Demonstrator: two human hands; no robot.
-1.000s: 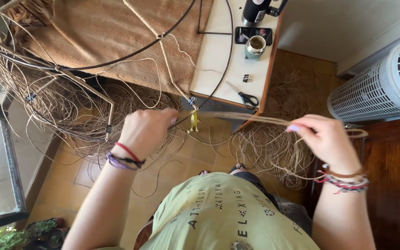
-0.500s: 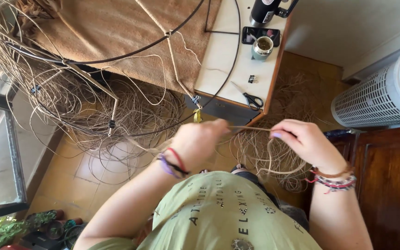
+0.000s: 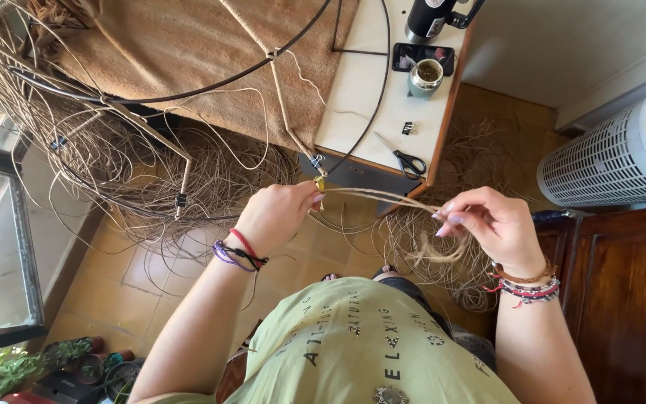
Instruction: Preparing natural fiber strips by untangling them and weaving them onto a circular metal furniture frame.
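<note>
You stand on a tan tiled floor [image 3: 173,277] in bright sun. At eleven o'clock a brown cloth [image 3: 188,52] covers the white table [image 3: 360,90]. At three o'clock a white slatted heater [image 3: 614,150] sits above a dark wooden cabinet [image 3: 629,292]. At eight o'clock, a dark-framed window [image 3: 20,247].

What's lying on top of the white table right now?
On the white table: scissors, a binder clip, cup, phone, dark flask. The brown mat hides the left part.
</note>
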